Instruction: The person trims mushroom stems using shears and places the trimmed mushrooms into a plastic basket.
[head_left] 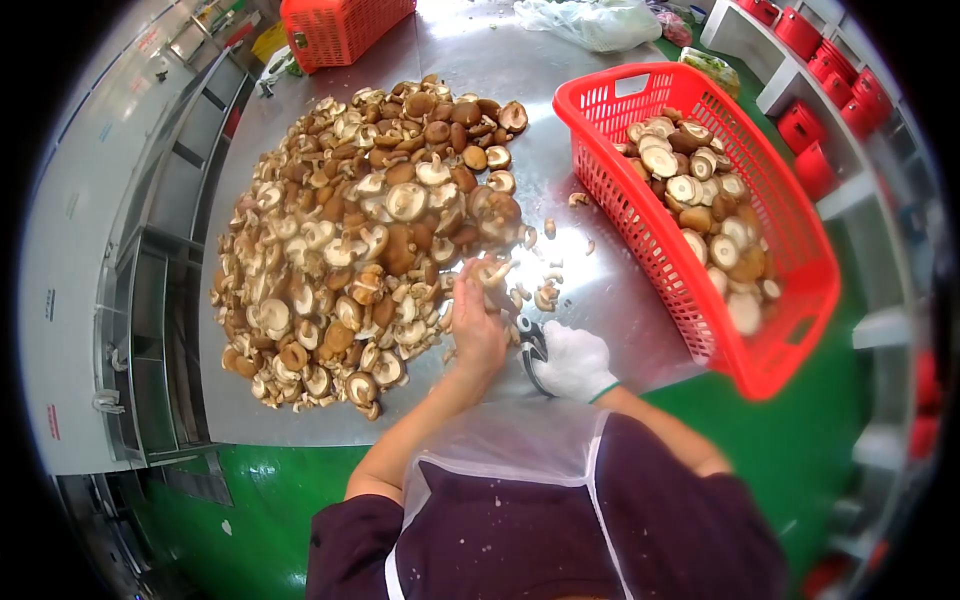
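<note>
A broad heap of brown-capped shiitake mushrooms (330,240) covers the left and middle of the steel table. At the heap's near right edge, my bare left hand (478,325) has its fingers round a mushroom (490,272), which is slightly blurred. My right hand (572,360), in a white glove, grips dark-handled shears (530,350) just to the right of my left hand. Their blades are hard to make out. Cut stem pieces (545,296) lie scattered on the metal beyond the shears.
On the right stands a red plastic basket (640,235) partly filled with stemless mushrooms (715,195). Another red basket (345,35) and a clear plastic bag (590,22) are at the table's far edge. Red containers (800,125) sit on shelving to the right.
</note>
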